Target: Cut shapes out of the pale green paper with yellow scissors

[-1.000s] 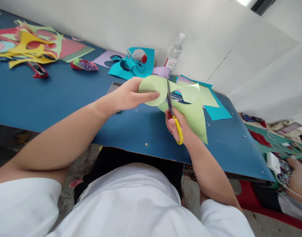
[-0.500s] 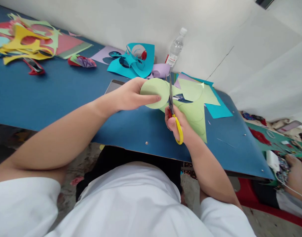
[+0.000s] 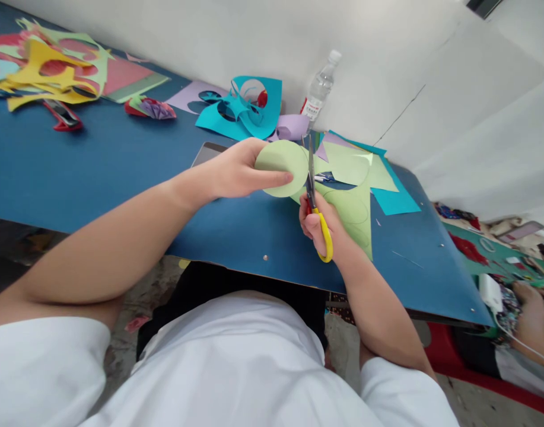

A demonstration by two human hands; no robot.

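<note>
Between the thumb and fingers of my left hand (image 3: pixel 242 169) is a light green paper circle (image 3: pixel 281 168), held above the blue table (image 3: pixel 227 237). My right hand (image 3: pixel 323 228) grips scissors (image 3: pixel 325 240) with yellow and red handles, their blades pointing up along the circle's right edge. The blades look slightly apart. Behind and below my right hand lies a light green paper sheet (image 3: pixel 354 216) with pencilled round outlines and a curved cut-out. My left fingers behind the circle are hidden.
A water bottle (image 3: pixel 320 89) stands by the wall, beside cut turquoise paper (image 3: pixel 269 107). Yellow paper scraps (image 3: pixel 53 77) and a red-handled tool (image 3: pixel 64 115) lie at left. A grey flat device (image 3: pixel 206 153) sits behind my left hand. Another person's arm (image 3: pixel 532 323) shows at right.
The view has shifted very slightly. Both hands, the paper circle and the scissors keep nearly the same positions relative to each other.
</note>
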